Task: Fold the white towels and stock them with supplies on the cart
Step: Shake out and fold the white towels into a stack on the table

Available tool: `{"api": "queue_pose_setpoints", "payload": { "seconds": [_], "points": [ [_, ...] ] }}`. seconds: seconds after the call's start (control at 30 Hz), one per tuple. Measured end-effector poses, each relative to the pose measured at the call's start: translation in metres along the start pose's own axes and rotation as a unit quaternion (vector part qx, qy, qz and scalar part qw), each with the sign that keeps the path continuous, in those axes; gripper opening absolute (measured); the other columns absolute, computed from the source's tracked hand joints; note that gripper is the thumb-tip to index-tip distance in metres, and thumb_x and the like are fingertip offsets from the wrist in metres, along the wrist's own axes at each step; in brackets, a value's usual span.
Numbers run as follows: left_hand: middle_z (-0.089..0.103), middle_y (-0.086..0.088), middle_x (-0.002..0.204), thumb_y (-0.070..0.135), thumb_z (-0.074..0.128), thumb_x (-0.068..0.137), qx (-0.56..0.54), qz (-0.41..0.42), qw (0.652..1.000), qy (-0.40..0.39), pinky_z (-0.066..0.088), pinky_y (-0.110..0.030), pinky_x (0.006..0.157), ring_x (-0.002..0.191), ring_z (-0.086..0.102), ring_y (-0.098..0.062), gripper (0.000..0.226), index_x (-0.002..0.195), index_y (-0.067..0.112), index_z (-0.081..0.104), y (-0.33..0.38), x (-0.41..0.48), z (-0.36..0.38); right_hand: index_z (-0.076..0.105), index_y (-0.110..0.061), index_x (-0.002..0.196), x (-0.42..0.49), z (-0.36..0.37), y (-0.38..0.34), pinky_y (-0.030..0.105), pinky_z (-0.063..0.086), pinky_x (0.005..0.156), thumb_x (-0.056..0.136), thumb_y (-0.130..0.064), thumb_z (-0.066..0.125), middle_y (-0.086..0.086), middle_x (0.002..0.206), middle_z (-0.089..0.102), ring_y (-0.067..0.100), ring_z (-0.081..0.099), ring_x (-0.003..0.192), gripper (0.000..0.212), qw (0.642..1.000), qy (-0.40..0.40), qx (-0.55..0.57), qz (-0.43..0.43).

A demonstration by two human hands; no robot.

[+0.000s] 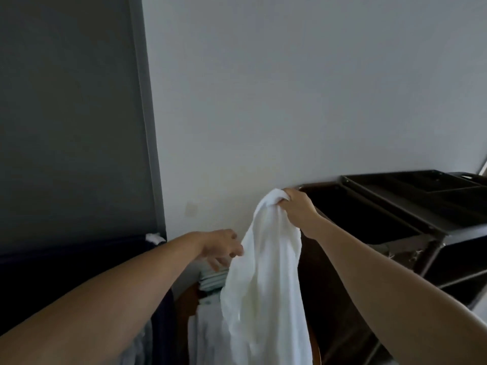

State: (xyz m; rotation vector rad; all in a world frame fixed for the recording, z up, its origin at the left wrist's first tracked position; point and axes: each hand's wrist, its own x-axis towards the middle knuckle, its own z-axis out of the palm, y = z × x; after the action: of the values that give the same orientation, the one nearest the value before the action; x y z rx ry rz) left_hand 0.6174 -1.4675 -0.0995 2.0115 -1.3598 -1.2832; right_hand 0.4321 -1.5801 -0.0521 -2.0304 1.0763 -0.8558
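- Right now, at nine to eleven o'clock of my view, a dark grey panel (66,114) fills the left side.
- The left hand (221,246) reaches in from seven o'clock, fingers loose and a little spread, holding nothing. Its fingertips sit just beside the towel's left edge, and I cannot tell whether they touch.
- At that hand's six o'clock lies a stack of folded pale linens (213,280).
- The white towel (263,272) hangs at six o'clock of my view, bunched at the top and draping down out of sight.
- The right hand (295,206) comes in from four o'clock, its fingers curled round the towel's bunched top.
- The dark cart (395,205) stands at three o'clock against the pale wall (290,88), with the towel hanging at its left end.
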Motion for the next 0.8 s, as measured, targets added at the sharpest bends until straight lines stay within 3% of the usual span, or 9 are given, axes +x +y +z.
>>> {"api": "queue_pose_setpoints", "payload": {
  "seconds": [0.07, 0.13, 0.2, 0.27, 0.37, 0.5, 0.63, 0.73, 0.8],
  "points": [
    [0.042, -0.007, 0.15, 0.038, 0.071, 0.09, 0.008, 0.014, 1.0, 0.012, 0.053, -0.04, 0.085, 0.119, 0.054, -0.027, 0.09, 0.157, 0.025, 0.013, 0.008, 0.003, -0.002, 0.069, -0.017, 0.1, 0.002, -0.004, 0.007, 0.033, 0.05, 0.08, 0.095, -0.008, 0.055, 0.002, 0.097, 0.069, 0.024, 0.064, 0.096, 0.018, 1.0, -0.023, 0.008, -0.02],
    [0.04, -0.001, 0.15, 0.041, 0.077, 0.084, 0.0, 0.084, 0.995, 0.048, 0.048, -0.037, 0.09, 0.124, 0.048, -0.022, 0.095, 0.156, 0.027, 0.016, 0.024, 0.007, 0.001, 0.071, -0.016, 0.103, 0.009, -0.011, 0.003, 0.031, 0.052, 0.079, 0.094, -0.008, 0.056, 0.002, 0.097, 0.071, 0.021, 0.066, 0.093, 0.02, 0.997, -0.045, 0.013, -0.06],
    [0.049, 0.003, 0.143, 0.037, 0.08, 0.082, 0.003, 0.166, 0.982, 0.091, 0.047, -0.038, 0.1, 0.125, 0.051, -0.018, 0.086, 0.152, 0.026, 0.03, 0.045, 0.013, 0.008, 0.073, -0.02, 0.097, 0.022, -0.026, -0.005, 0.026, 0.053, 0.074, 0.093, -0.011, 0.058, -0.002, 0.092, 0.072, 0.013, 0.066, 0.085, 0.018, 0.994, -0.043, 0.024, -0.096],
    [0.058, 0.001, 0.135, 0.032, 0.074, 0.087, 0.03, 0.19, 0.969, 0.157, 0.046, -0.039, 0.103, 0.122, 0.056, -0.022, 0.063, 0.143, 0.023, 0.047, 0.064, 0.018, 0.014, 0.071, -0.029, 0.082, 0.039, -0.047, -0.01, 0.019, 0.051, 0.066, 0.089, -0.011, 0.064, -0.008, 0.082, 0.07, 0.005, 0.063, 0.075, 0.021, 0.991, -0.012, 0.029, -0.129],
    [0.064, -0.001, 0.122, 0.025, 0.061, 0.092, 0.051, 0.161, 0.955, 0.245, 0.048, -0.034, 0.092, 0.109, 0.061, -0.024, 0.041, 0.132, 0.018, 0.06, 0.073, 0.025, 0.011, 0.066, -0.033, 0.071, 0.065, -0.073, -0.004, 0.023, 0.05, 0.069, 0.084, -0.01, 0.071, -0.012, 0.077, 0.067, 0.006, 0.061, 0.075, 0.027, 0.989, 0.029, 0.023, -0.143],
    [0.068, -0.005, 0.108, 0.027, 0.062, 0.09, 0.088, 0.069, 0.95, 0.292, 0.054, -0.036, 0.084, 0.093, 0.064, -0.021, 0.027, 0.113, 0.013, 0.065, 0.043, 0.028, 0.0, 0.069, -0.038, 0.065, 0.084, -0.083, 0.008, 0.029, 0.052, 0.071, 0.075, -0.018, 0.069, -0.017, 0.07, 0.068, 0.008, 0.064, 0.076, 0.022, 0.988, 0.063, 0.086, -0.115],
    [0.068, -0.008, 0.096, 0.023, 0.065, 0.086, 0.002, -0.019, 0.949, 0.315, 0.056, -0.036, 0.072, 0.082, 0.065, -0.022, 0.018, 0.099, 0.011, 0.066, 0.004, 0.025, -0.002, 0.069, -0.039, 0.072, 0.097, -0.081, 0.001, 0.03, 0.055, 0.074, 0.074, -0.024, 0.067, -0.015, 0.08, 0.07, 0.01, 0.067, 0.084, 0.015, 0.982, 0.073, 0.127, -0.116],
    [0.072, -0.011, 0.091, 0.018, 0.061, 0.086, -0.161, 0.014, 0.942, 0.294, 0.055, -0.034, 0.065, 0.079, 0.069, -0.027, 0.015, 0.095, 0.012, 0.071, 0.01, 0.022, 0.001, 0.069, -0.036, 0.088, 0.094, -0.071, 0.003, 0.026, 0.049, 0.069, 0.081, -0.032, 0.074, -0.012, 0.09, 0.068, 0.011, 0.066, 0.086, 0.01, 0.99, -0.009, 0.073, -0.121],
    [0.071, -0.012, 0.091, 0.022, 0.063, 0.079, -0.237, 0.054, 0.936, 0.256, 0.051, -0.037, 0.074, 0.081, 0.066, -0.031, 0.022, 0.092, 0.005, 0.07, 0.031, 0.018, 0.001, 0.067, -0.034, 0.11, 0.084, -0.063, 0.006, 0.018, 0.044, 0.068, 0.078, -0.037, 0.082, -0.013, 0.096, 0.063, 0.006, 0.062, 0.09, 0.035, 0.982, -0.145, 0.017, -0.12]
  ]
}}
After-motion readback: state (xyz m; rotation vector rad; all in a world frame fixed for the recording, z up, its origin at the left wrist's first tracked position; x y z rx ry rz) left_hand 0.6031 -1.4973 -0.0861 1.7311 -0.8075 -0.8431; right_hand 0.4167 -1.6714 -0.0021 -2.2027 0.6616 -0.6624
